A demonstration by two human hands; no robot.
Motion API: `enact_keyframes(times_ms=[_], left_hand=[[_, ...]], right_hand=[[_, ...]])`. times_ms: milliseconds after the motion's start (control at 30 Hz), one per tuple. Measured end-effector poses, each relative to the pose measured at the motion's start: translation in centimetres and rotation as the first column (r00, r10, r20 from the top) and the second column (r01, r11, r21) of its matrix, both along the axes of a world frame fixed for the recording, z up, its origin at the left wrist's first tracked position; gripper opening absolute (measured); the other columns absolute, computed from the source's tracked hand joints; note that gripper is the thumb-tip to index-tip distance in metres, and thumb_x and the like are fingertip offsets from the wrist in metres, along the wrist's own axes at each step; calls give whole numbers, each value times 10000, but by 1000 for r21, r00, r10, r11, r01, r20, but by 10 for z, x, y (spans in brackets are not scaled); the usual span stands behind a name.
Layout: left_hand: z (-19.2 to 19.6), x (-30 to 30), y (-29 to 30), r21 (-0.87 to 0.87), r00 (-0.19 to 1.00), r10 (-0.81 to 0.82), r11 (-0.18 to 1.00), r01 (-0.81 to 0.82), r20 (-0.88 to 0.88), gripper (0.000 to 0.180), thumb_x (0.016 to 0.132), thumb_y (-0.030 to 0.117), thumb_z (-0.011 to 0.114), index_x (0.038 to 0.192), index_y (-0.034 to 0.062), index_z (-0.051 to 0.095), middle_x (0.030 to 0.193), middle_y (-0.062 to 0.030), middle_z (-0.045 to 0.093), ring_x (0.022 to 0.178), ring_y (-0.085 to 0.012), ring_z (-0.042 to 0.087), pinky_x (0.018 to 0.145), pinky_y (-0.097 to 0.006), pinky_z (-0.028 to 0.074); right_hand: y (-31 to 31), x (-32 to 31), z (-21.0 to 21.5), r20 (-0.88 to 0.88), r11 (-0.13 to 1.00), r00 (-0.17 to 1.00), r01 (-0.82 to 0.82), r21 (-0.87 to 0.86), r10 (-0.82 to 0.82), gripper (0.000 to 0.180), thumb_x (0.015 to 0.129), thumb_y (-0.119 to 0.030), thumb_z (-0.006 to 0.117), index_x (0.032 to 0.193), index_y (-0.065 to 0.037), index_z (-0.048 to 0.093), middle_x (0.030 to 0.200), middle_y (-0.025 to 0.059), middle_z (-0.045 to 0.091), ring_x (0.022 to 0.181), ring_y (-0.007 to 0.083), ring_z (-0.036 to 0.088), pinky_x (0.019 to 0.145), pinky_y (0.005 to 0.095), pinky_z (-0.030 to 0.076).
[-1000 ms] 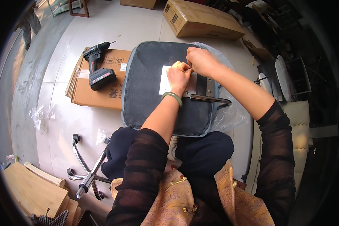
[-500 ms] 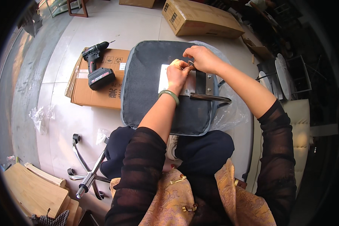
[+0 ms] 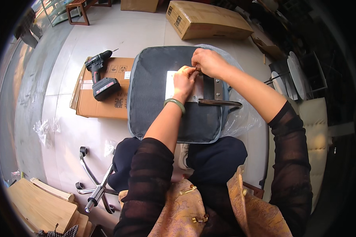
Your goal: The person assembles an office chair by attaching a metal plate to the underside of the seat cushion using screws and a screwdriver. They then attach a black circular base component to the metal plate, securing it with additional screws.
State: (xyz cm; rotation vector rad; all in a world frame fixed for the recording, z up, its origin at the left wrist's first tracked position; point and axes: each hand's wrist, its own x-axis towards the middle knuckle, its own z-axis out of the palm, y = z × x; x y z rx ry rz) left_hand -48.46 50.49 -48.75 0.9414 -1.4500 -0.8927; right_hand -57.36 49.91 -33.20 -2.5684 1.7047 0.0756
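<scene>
A dark grey upholstered chair seat (image 3: 156,114) lies with its underside up in front of my knees. Fixed across its middle is a silver metal plate (image 3: 170,83) with screws, and a chrome bar (image 3: 219,102) juts out to the right. My left hand (image 3: 182,82) is closed in a pinch over the plate; what its fingertips hold is hidden. Touching it from the right, my right hand (image 3: 210,63) is closed at the plate's far part on a thin bent metal piece that looks like a hex key, mostly covered by the fingers.
A black cordless drill (image 3: 101,77) rests on a flat cardboard box (image 3: 110,110) left of the seat. A chrome wheeled chair base (image 3: 99,189) lies nearer, beside wooden boards (image 3: 43,203). Clear plastic wrap (image 3: 245,118) spreads under the seat. A large carton (image 3: 207,21) stands beyond.
My right hand has turned slightly, its fingers bending down toward the left fingertips, and the bent metal piece shows less. The left hand keeps its place on the plate. The view has shifted slightly.
</scene>
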Motion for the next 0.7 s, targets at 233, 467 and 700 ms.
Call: enact_keyframes(times_ms=[233,467,700], left_hand=[[7,-4,-2,58,996,72,996,-70,-45,141,748,110,741,723,21,635,757,-108,618,674,-277,621,639,-373,497],[3,3,-5,112,976,-193,973,204,-99,147,807,127,730,880,5,690,787,-75,618,690,-151,590,648,-286,480],[8,5,-8,129,996,-69,990,61,61,212,726,195,795,755,21,677,738,-107,629,703,-272,629,660,-372,500]], right_hand=[[6,8,-3,-8,979,980,200,-37,-200,140,743,-99,675,876,-56,664,964,169,658,947,361,639,810,438,517],[5,-7,-2,11,988,988,151,36,-151,162,749,-76,651,907,-54,679,945,166,686,930,353,649,804,432,520],[3,-6,-9,220,970,945,233,64,-241,362,755,-61,654,1116,-32,641,1096,194,655,1023,354,631,878,416,504]])
